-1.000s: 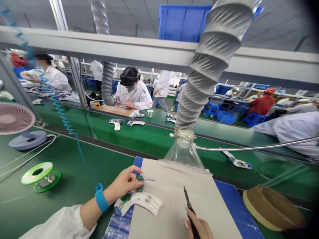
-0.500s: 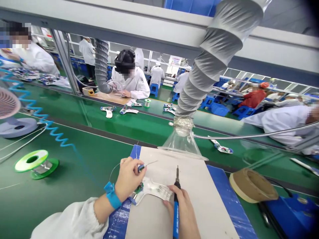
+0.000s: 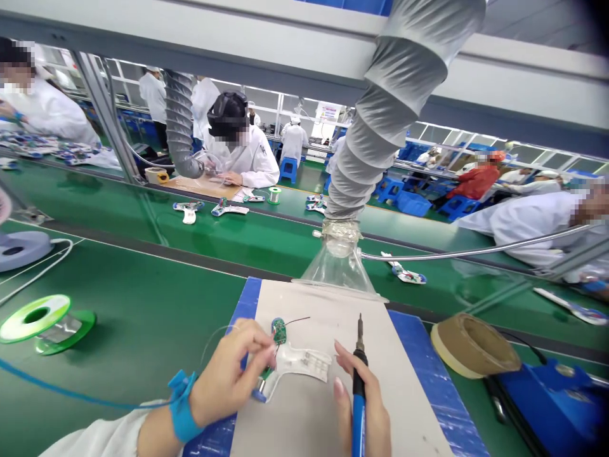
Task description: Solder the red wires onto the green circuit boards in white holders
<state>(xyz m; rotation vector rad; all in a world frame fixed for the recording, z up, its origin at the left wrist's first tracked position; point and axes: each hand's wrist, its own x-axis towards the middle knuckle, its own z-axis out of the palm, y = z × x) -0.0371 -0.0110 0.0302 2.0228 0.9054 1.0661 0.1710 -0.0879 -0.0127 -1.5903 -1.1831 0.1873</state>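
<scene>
My left hand (image 3: 227, 373) pinches a small green circuit board (image 3: 280, 331) at its fingertips, with thin wires running off the board. Just below and to the right, a white moulded plastic piece (image 3: 304, 363) lies on a pale grey work board (image 3: 304, 304). The board has blue edging. My right hand (image 3: 365, 406) grips a blue soldering iron (image 3: 359, 387) upright, its metal tip standing clear of the circuit board. A blue wrist strap (image 3: 181, 406) circles my left wrist, its blue cord trailing away left.
A glass fume funnel (image 3: 339, 266) on a grey duct hangs just beyond the work board. A solder spool (image 3: 38, 324) sits left, a tape roll (image 3: 473, 346) and a blue holder (image 3: 547, 397) right. Co-workers in white sit across the green bench.
My left hand has dropped lower and left, exposing the circuit board above its fingers. The soldering iron has moved right, away from the white piece. The head view has also shifted.
</scene>
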